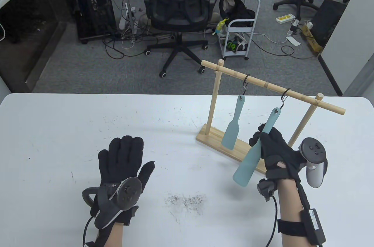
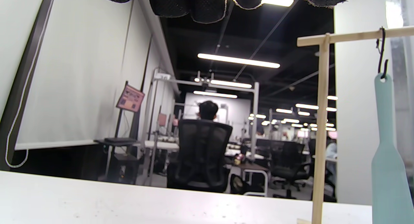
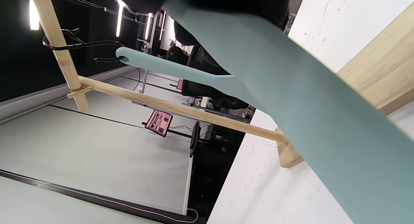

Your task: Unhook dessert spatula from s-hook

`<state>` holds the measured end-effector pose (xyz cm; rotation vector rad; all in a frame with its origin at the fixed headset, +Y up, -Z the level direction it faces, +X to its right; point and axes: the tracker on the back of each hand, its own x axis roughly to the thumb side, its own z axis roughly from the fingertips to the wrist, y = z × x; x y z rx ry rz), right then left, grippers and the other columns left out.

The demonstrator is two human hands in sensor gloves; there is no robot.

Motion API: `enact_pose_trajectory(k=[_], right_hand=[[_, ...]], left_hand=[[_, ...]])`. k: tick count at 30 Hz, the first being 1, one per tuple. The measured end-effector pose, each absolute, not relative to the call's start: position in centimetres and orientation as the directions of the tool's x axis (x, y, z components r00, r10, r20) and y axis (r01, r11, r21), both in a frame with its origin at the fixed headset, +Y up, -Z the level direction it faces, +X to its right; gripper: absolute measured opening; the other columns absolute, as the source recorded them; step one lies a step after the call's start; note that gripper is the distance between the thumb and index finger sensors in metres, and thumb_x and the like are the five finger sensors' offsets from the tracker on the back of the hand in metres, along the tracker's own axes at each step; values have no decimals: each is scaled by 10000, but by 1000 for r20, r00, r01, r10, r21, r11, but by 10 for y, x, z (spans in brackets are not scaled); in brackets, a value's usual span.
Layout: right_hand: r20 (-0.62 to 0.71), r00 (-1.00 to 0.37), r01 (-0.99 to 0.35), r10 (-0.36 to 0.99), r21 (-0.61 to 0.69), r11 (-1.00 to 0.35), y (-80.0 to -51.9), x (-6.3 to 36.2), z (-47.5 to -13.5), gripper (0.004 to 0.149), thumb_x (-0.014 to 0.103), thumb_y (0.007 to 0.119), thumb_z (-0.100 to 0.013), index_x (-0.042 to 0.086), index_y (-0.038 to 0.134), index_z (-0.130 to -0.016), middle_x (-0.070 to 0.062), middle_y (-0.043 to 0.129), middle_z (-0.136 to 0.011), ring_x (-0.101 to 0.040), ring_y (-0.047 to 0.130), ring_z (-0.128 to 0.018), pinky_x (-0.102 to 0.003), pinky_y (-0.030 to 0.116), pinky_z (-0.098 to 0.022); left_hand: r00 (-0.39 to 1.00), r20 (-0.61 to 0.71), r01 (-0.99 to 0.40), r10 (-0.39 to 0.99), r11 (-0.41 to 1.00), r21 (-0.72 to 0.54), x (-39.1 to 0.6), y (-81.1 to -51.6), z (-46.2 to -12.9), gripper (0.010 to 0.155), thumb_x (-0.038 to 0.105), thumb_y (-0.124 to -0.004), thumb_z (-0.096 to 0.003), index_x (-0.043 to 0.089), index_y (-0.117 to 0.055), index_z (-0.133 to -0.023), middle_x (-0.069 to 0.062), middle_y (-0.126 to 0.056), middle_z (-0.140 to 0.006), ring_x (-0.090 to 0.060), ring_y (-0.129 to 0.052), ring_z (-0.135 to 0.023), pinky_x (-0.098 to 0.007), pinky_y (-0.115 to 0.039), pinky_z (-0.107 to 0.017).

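A wooden rack (image 1: 274,86) stands on the white table at the right, with two black s-hooks on its bar. A teal spatula (image 1: 233,125) hangs straight from the left s-hook (image 1: 246,82); it also shows in the left wrist view (image 2: 386,172). My right hand (image 1: 270,146) grips the handle of a second teal spatula (image 1: 254,153), tilted with its blade toward me; its top hole is still on the right s-hook (image 1: 285,98). It fills the right wrist view (image 3: 291,97). My left hand (image 1: 125,159) lies flat and empty on the table.
The rack's wooden base (image 1: 230,144) sits on the table (image 1: 87,124) behind my right hand. A black office chair (image 1: 179,4) and a white cart (image 1: 239,31) stand on the floor beyond the table's far edge.
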<state>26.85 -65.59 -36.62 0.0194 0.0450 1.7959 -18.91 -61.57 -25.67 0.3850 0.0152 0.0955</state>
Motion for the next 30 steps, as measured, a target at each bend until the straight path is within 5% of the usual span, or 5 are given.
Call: enact_pose_trajectory(k=[30], right_hand=[[66,-221,-971,973,83,-226,-639,255,-357,562,369,738,-530,131,632,-1029,-118,843,-888,-343,992,-693,-452,867,-460]], left_hand=[[995,4,-95,100,924,369,-189,-615,-257,775,708,-574,-538,387,-408,-1223,-8,-530,-1311,-343,-511,-1227,-652,-477,-866]])
